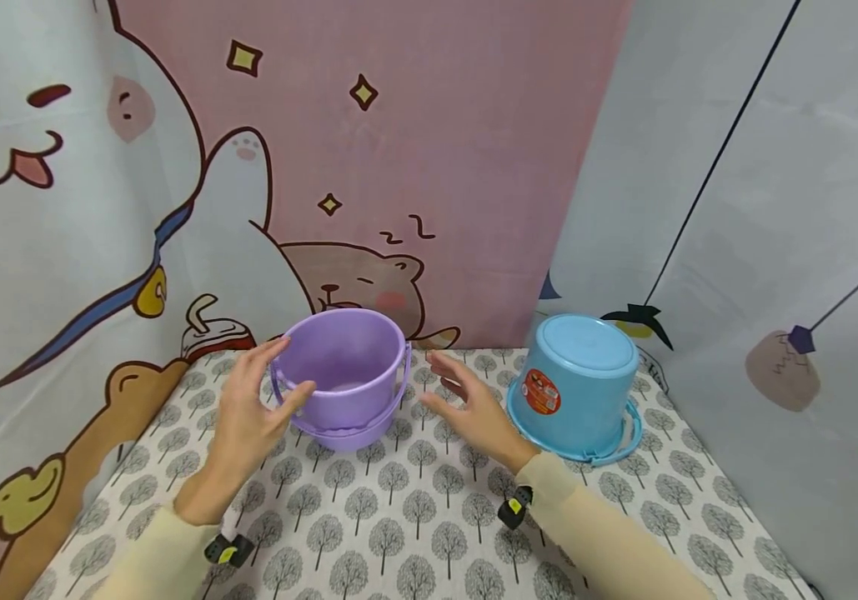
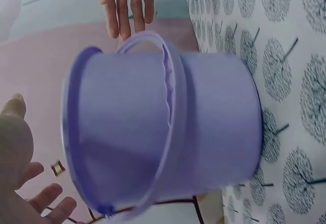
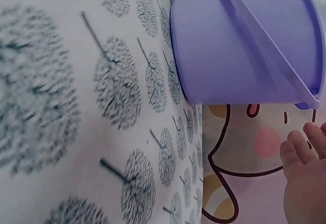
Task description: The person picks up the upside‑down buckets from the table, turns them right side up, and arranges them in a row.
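Observation:
An upright purple bucket [image 1: 346,408] stands on the table with its mouth up and its handle hanging down across the front. My left hand [image 1: 252,408] is at the bucket's left rim, thumb and fingers spread apart. To the right of the bucket, my right hand [image 1: 474,408] is held in the air with fingers extended and a gap between it and the handle. In the left wrist view, the purple bucket [image 2: 132,122] fills the middle, with the right hand [image 2: 130,5] beyond it. The right wrist view shows the bucket [image 3: 239,51] above the right hand's fingers.
A light blue bucket [image 1: 582,383] sits upside down at the right, with a red label on its side and its handle lying on the table. The tablecloth [image 1: 398,517] has a tree print. Cartoon-printed curtains [image 1: 474,167] hang behind and beside the table.

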Tool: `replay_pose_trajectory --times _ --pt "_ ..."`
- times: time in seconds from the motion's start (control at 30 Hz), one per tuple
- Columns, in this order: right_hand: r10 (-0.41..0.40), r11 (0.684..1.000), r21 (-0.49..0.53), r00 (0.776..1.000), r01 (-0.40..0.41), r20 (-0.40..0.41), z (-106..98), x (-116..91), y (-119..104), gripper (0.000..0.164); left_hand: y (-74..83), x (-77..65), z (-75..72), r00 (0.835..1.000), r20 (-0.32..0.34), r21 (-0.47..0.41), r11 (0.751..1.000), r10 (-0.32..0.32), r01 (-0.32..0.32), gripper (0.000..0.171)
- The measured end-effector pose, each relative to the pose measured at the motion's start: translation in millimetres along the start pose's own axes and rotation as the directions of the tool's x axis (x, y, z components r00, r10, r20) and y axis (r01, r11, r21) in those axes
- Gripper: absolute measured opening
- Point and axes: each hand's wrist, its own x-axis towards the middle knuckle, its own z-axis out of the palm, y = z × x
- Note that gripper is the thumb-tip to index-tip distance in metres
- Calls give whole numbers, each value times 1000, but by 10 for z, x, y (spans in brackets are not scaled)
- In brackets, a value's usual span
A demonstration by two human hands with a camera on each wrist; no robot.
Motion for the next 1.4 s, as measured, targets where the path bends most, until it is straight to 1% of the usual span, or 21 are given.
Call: replay_pose_trajectory --times 0.13,0.2,0.3,0.37,0.43,0.67,0.8,0.9,1.0,1.07,1.2,1.27,1.33,1.4 --pt "-18 999 -29 1000 18 -5 -85 -98 -22 77 137 16 53 997 -15 -29 996 80 -80 74" --pt "-24 999 -43 1000 24 -13 -123 -151 -35 75 205 14 85 993 -20 -36 992 118 -118 72" --pt "-57 997 -59 998 55 -19 -176 -241 -44 73 298 2 141 985 -18 -51 983 174 -175 71" --pt "-75 994 -78 997 73 -22 -212 -306 -43 72 364 -10 177 979 -10 -60 977 203 -204 70" --pt "-98 991 -89 995 96 -21 -248 -367 -42 70 437 -24 210 976 4 -68 974 217 -217 69" --pt "-115 986 -129 993 109 -37 -403 -604 -25 66 674 -64 336 972 93 -92 974 214 -205 63" --pt "-100 982 -168 994 90 -53 -490 -738 2 67 762 -74 426 969 118 -105 973 220 -208 61" --pt "-82 978 -198 995 69 -58 -557 -836 20 67 826 -75 509 960 126 -132 963 251 -235 60" --pt "-50 976 -215 996 33 -71 -638 -936 30 67 905 -81 614 945 151 -173 949 291 -264 60" --pt "-33 973 -230 996 12 -88 -697 -1003 35 66 966 -90 694 935 178 -203 941 307 -271 59" --pt "3 964 -262 991 -37 -130 -821 -1147 61 64 1074 -112 898 921 239 -240 937 309 -252 57" --pt "16 955 -289 988 -61 -156 -881 -1225 80 61 1110 -121 1021 914 281 -242 943 293 -228 57" --pt "36 947 -307 983 -91 -180 -937 -1304 96 57 1129 -128 1153 904 338 -229 954 262 -192 58" --pt "60 936 -329 977 -127 -207 -992 -1380 99 51 1139 -126 1282 887 411 -215 968 212 -132 61"
